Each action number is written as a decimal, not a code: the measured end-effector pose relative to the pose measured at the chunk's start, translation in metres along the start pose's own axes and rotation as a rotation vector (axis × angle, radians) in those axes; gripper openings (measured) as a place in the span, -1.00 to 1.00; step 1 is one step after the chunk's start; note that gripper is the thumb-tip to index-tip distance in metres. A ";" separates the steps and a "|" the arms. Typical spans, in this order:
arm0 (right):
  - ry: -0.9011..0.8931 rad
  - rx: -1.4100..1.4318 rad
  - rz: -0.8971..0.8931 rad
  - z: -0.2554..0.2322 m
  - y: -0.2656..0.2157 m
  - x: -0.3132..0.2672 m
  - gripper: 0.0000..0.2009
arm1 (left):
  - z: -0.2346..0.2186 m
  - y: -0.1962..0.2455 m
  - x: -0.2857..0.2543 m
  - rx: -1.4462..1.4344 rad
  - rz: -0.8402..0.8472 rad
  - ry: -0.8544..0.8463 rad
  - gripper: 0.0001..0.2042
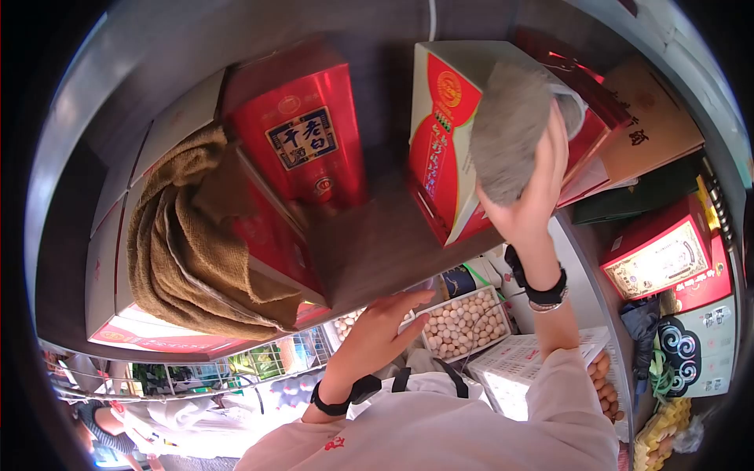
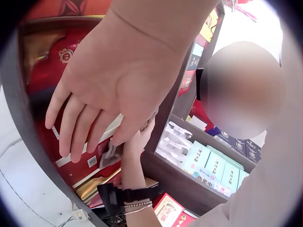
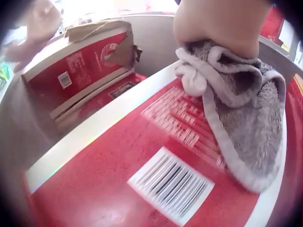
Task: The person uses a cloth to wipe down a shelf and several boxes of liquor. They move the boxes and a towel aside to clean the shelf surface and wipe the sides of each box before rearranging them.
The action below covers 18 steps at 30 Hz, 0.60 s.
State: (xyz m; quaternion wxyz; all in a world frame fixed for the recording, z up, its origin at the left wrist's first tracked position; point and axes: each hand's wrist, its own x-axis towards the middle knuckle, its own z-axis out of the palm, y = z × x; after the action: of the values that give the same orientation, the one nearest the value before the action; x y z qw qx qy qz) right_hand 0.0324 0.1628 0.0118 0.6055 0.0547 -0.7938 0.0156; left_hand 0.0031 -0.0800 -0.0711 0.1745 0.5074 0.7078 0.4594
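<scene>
A fluffy grey cloth (image 1: 509, 129) with a pale edge is gripped in my right hand (image 1: 536, 192), bunched up beneath it. In the right wrist view, the cloth (image 3: 253, 132) lies against a red and white gift box (image 3: 109, 175) with a barcode label, its loose end draping over the surface. From the head view, this carton (image 1: 441, 157) stands on the dark shelf. My left hand (image 1: 373, 334) holds nothing and hovers in front of the shelf edge, fingers extended. The left wrist view shows its fingers (image 2: 81, 127) straight and slightly spread.
On the shelf's left stand a red box (image 1: 318, 118) and cartons draped with a brown cloth (image 1: 188, 235). More gift boxes (image 1: 656, 247) fill the right side. Below are a crate of eggs (image 1: 465, 323) and a white plastic basket (image 1: 514, 369). Another person (image 1: 110, 428) is at lower left.
</scene>
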 end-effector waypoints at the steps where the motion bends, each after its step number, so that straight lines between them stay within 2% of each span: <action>1: 0.043 -0.006 -0.069 0.007 0.002 -0.006 -0.30 | 0.001 -0.003 -0.002 0.013 0.006 0.019 -0.71; 2: 0.031 0.005 -0.077 0.011 0.001 -0.018 -0.30 | 0.000 -0.005 -0.003 0.003 -0.001 0.032 -0.71; 4: -0.095 -0.001 0.078 0.007 -0.006 -0.060 -0.38 | 0.001 -0.011 -0.008 -0.052 -0.011 0.020 -0.70; 7: -0.228 -0.005 0.050 0.018 -0.002 -0.143 -0.44 | 0.002 -0.020 -0.013 -0.029 0.000 0.069 -0.69; 8: -0.286 0.009 0.032 0.017 -0.002 -0.165 -0.47 | -0.001 -0.018 -0.015 -0.031 -0.104 0.019 -0.72; 9: -0.298 0.024 0.019 0.012 -0.006 -0.180 -0.47 | -0.003 -0.016 -0.015 -0.041 -0.114 0.037 -0.72; 10: -0.402 0.037 0.072 0.006 -0.010 -0.191 -0.52 | -0.004 -0.015 -0.014 -0.060 -0.118 0.051 -0.72; 11: -0.509 0.049 0.124 0.001 -0.011 -0.197 -0.56 | -0.004 -0.015 -0.014 -0.080 -0.122 0.066 -0.72; 12: -0.525 0.062 0.107 -0.002 -0.015 -0.196 -0.56 | -0.002 -0.019 -0.013 -0.081 -0.129 0.064 -0.69; 14: -0.427 0.010 0.283 -0.003 -0.033 -0.189 -0.62 | 0.006 -0.023 -0.010 -0.139 -0.117 0.074 -0.68; 15: -0.442 0.016 0.274 -0.004 -0.041 -0.182 -0.62 | 0.011 -0.024 -0.008 -0.181 -0.094 0.068 -0.66; 17: -0.463 0.148 0.452 -0.007 -0.055 -0.164 -0.53 | 0.019 -0.021 -0.004 -0.174 -0.060 0.074 -0.65; 18: -0.470 0.147 0.445 -0.009 -0.059 -0.158 -0.53 | 0.022 -0.016 -0.001 -0.213 -0.057 0.044 -0.66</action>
State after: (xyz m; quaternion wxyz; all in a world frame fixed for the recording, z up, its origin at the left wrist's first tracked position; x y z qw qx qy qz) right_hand 0.0883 0.1159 -0.1408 0.3817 -0.0744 -0.9011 0.1918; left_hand 0.0099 -0.0713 -0.0958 0.2246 0.4555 0.6728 0.5380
